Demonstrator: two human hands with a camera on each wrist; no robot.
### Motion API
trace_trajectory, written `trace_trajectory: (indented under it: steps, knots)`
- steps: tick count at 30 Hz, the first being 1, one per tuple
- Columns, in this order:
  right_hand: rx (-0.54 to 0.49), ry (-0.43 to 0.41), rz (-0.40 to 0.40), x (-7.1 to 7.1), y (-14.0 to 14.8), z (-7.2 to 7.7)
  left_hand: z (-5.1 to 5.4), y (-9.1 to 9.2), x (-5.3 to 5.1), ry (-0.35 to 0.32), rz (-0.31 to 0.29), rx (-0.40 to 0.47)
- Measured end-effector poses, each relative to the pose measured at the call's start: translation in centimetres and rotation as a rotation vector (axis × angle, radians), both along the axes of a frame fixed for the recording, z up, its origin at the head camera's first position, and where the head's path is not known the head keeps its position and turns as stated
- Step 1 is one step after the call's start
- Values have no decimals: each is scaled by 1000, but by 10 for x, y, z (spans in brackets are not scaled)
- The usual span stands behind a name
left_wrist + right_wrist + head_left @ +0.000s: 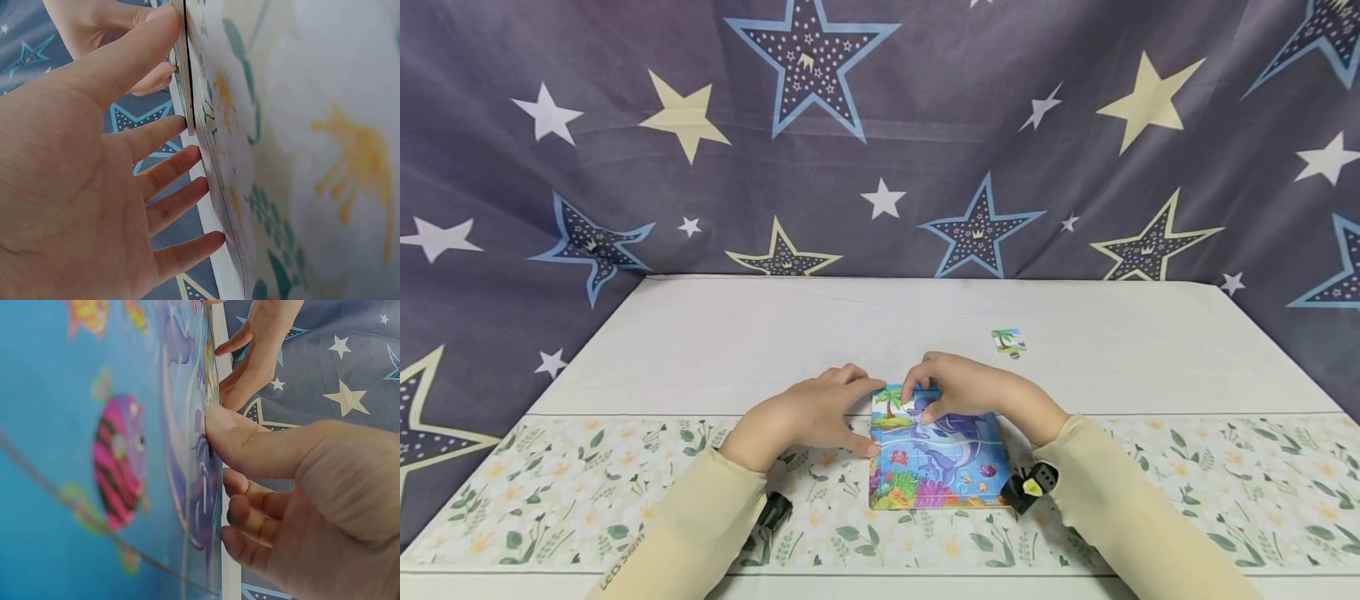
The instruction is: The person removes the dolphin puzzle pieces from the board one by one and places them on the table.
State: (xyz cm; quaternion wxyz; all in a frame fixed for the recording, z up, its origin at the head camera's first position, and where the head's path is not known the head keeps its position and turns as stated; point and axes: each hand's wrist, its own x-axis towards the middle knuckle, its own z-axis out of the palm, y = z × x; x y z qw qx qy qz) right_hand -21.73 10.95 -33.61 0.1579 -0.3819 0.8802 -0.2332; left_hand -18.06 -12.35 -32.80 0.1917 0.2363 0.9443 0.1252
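Note:
A sea-picture puzzle (985, 446) with purple dolphins lies flat on the table. At its left edge my left hand (820, 412) touches with thumb and index finger, spread apart; the left wrist view shows this hand (94, 162) with its other fingers extended along the table. Over the puzzle's upper part, my right hand (973, 387) rests thumb and bent fingertips on the picture near the palm tree. In the right wrist view the right hand's thumb (262, 447) lies against the dolphin picture (178, 425); whether a piece is under it, I cannot tell.
A loose puzzle piece (1006, 340) with a palm tree lies on the white table behind my right hand. A floral cloth strip (647, 475) runs across the table's front part. A dark curtain with stars (880, 150) hangs behind and beside the table.

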Motion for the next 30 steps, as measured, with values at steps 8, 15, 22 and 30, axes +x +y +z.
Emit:
trace_trajectory:
  steps: [8,15,22,30]
  knots:
    - [-6,15,15,1,-1,0,0,0,0,-1,-2,0]
    - [35,-7,-62,2,-3,2,0,0,0,-4,-3,5]
    - [32,-47,-128,0,1,3,1,0,0,-5,-3,6]
    - [40,-81,-147,-1,6,5,0,0,-1,-3,-11,5]
